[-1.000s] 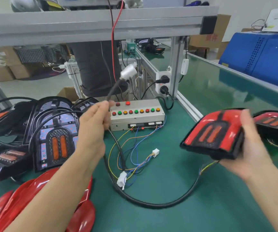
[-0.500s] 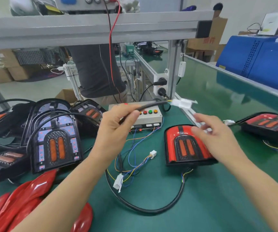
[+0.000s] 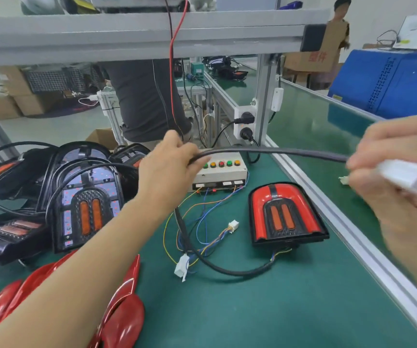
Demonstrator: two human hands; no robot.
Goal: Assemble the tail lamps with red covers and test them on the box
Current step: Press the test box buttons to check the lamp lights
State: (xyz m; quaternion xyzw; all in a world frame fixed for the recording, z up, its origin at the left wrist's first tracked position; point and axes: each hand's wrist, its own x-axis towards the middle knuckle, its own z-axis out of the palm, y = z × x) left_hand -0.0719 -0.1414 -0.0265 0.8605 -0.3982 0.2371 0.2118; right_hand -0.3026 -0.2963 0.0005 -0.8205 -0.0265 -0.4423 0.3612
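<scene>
A tail lamp with a red cover (image 3: 285,214) lies on the green mat right of centre. Its black cable (image 3: 265,150) loops off the mat, up through my left hand (image 3: 169,172), which grips it, and stretches right to my right hand (image 3: 398,177). My right hand holds the cable's white connector (image 3: 408,175) close to the camera. The white test box (image 3: 221,173) with coloured buttons stands behind the lamp, partly hidden by my left hand. Its coloured wires end in two white plugs (image 3: 233,226) (image 3: 182,267) lying loose on the mat.
Uncovered lamps (image 3: 87,199) with black cables pile at the left. Loose red covers (image 3: 124,310) lie at the bottom left. An aluminium rail (image 3: 328,212) bounds the mat on the right. A person stands behind the frame (image 3: 147,101). Blue machine (image 3: 388,84) at far right.
My right hand set the covered lamp on the mat, then took the white connector and pulled it right, toward the camera. My left hand still grips the cable, now stretched level.
</scene>
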